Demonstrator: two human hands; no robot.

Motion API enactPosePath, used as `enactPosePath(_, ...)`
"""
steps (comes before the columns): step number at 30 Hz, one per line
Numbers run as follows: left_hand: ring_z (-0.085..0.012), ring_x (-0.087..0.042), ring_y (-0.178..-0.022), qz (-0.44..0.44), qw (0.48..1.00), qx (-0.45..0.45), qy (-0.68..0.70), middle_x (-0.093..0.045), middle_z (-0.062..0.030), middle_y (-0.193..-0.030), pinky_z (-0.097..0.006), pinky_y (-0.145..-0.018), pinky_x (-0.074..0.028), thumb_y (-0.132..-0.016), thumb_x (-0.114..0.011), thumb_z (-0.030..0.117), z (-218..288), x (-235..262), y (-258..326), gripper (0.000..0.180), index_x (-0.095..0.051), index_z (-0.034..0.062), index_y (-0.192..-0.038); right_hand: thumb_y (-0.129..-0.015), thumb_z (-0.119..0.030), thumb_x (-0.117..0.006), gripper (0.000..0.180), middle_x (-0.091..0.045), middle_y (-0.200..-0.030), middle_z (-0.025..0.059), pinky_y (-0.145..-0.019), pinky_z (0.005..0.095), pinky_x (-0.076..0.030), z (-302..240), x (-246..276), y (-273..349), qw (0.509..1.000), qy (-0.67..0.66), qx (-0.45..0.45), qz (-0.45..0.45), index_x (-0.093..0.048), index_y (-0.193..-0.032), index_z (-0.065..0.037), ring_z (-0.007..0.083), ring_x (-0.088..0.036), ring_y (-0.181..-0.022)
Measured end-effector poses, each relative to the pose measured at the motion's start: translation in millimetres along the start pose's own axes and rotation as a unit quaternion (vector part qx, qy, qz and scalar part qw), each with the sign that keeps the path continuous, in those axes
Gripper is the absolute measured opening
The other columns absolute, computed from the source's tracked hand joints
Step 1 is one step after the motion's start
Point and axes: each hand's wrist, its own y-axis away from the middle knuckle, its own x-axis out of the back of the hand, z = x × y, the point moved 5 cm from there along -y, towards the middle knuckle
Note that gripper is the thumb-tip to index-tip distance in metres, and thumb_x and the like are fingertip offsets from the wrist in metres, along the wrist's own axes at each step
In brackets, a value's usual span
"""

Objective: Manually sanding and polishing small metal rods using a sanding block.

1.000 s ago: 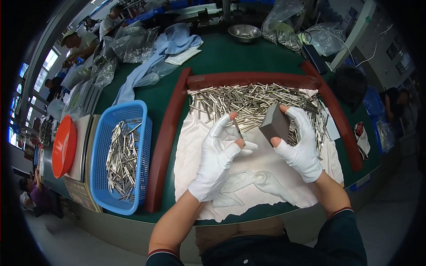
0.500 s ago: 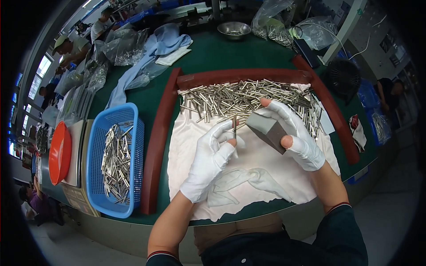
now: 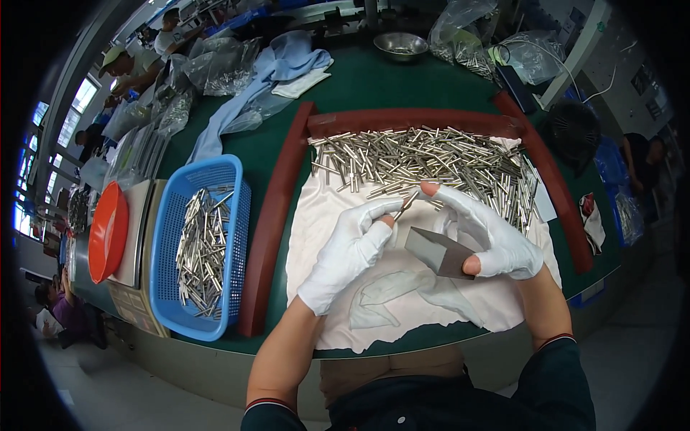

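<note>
Both hands wear white gloves with bare fingertips. My left hand [image 3: 350,248] pinches a short thin metal pin [image 3: 406,205] between thumb and fingers, tilted up to the right. Close beside it, my right hand [image 3: 496,241] grips a grey-brown rectangular block [image 3: 437,251], thumb at its near end; its index finger reaches toward the pin's upper end, and I cannot tell whether it touches. A pale cloth [image 3: 316,230] lies beneath both hands, with a crumpled white cloth [image 3: 381,293] on it. Beyond the hands spreads a heap of similar metal pins [image 3: 424,158].
Dark red bars [image 3: 413,121] frame the work area on the green table [image 3: 345,79]. Left of it stands a blue basket [image 3: 162,287] holding many pins, then an orange-red basin [image 3: 108,233]. A metal bowl [image 3: 400,46] and plastic bags [image 3: 223,68] sit farther back. Other people work at far left.
The pin in my left hand has gone from upright to tilted. My right hand has turned the block and brought its index finger toward the pin. The whole view has shifted slightly.
</note>
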Motion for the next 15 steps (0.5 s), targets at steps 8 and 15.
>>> enactPosePath(8, -0.0080, -0.052, -0.063, -0.050, 0.985, -0.101, 0.129, -0.056, -0.0034, -0.072, -0.021, -0.055, -0.043, -0.087, -0.049, 0.008, -9.3, -18.6, -16.2, 0.020, -0.052, -0.0009, -0.105, -0.059, -0.067, -0.079, 0.123, -0.040, -0.138, 0.0175, -0.104, 0.0397, -0.037, 6.3, -6.2, 19.6, 0.992, 0.046, 0.035, 0.113, -0.029, -0.146, 0.003, 0.0298, -0.050, -0.120)
enactPosePath(15, -0.0135, -0.061, -0.055, -0.017, 0.979, -0.124, 0.163, -0.062, -0.0111, -0.067, -0.025, -0.049, -0.049, -0.085, -0.048, 0.005, -13.7, -4.6, -17.0, 0.017, -0.056, -0.0072, -0.095, -0.079, -0.061, -0.065, 0.101, -0.035, -0.143, 0.0299, -0.109, 0.0499, -0.033, 1.8, -17.9, 9.7, 0.996, 0.070, 0.040, -0.026, -0.024, -0.148, 0.001, 0.0402, -0.039, -0.132)
